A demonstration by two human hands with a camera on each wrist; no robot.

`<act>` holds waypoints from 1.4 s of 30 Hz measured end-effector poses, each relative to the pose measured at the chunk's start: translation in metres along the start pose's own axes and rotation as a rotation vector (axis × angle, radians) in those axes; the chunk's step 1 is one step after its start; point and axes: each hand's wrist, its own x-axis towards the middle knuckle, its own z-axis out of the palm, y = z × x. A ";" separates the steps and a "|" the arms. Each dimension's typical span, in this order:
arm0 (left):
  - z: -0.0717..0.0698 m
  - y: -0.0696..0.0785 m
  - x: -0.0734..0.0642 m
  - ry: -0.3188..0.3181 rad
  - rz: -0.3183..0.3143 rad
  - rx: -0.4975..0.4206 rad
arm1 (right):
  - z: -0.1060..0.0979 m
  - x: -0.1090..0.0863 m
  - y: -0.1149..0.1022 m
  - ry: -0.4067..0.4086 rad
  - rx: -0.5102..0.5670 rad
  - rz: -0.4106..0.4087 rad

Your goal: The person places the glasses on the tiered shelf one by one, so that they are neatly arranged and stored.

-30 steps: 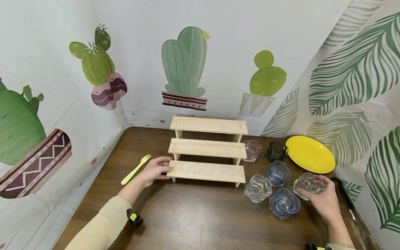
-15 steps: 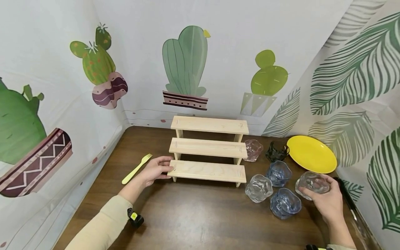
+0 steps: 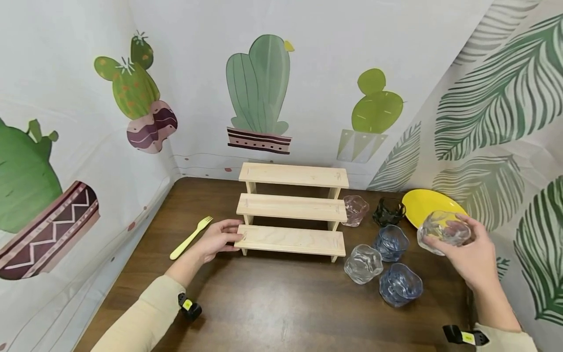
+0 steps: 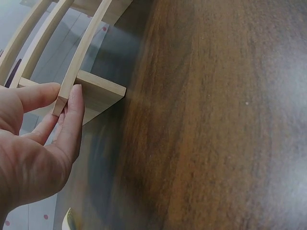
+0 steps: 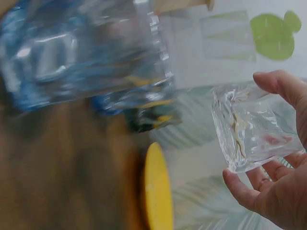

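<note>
A clear wavy glass [image 3: 444, 230] is raised above the table at the right, in front of the yellow plate [image 3: 424, 203]. My right hand [image 3: 472, 256] grips it from its right side, and the right wrist view shows the thumb and fingers around the glass [image 5: 254, 127]. At the left end of a three-tier wooden stand [image 3: 290, 239], my left hand [image 3: 218, 238] pinches the lowest step. In the left wrist view the thumb lies on one face of that step's board [image 4: 72, 79] and the fingers [image 4: 72, 120] on the other.
A second clear glass [image 3: 363, 264], blue glasses [image 3: 400, 286], a dark glass [image 3: 389, 211] and a pink glass [image 3: 355, 210] stand right of the wooden stand. A pale yellow fork [image 3: 191, 238] lies left of it. Printed cloth walls edge the table.
My right hand has lifted the clear glass up and away from beside the blue glasses, towards the yellow plate. The left hand and the stand have stayed put.
</note>
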 end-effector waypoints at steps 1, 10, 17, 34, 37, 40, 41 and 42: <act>0.000 0.000 0.000 0.002 -0.002 -0.003 | 0.000 0.003 -0.006 -0.009 -0.006 -0.025; -0.003 -0.001 -0.001 0.008 0.004 -0.002 | 0.017 0.028 -0.061 -0.106 0.058 -0.201; -0.005 -0.003 -0.001 0.010 0.008 0.001 | 0.048 0.045 -0.107 -0.171 0.162 -0.272; -0.003 0.001 -0.003 0.017 0.002 -0.003 | 0.148 0.063 -0.199 -0.382 0.428 -0.300; -0.002 0.002 -0.003 0.016 0.001 -0.005 | 0.168 0.060 -0.210 -0.393 0.460 -0.302; -0.002 0.002 -0.004 0.018 0.000 -0.012 | 0.187 0.057 -0.221 -0.405 0.495 -0.305; -0.002 0.003 -0.004 0.020 0.001 -0.013 | 0.193 0.055 -0.226 -0.410 0.509 -0.308; -0.002 0.003 -0.004 0.020 0.003 -0.012 | 0.199 0.054 -0.230 -0.418 0.528 -0.309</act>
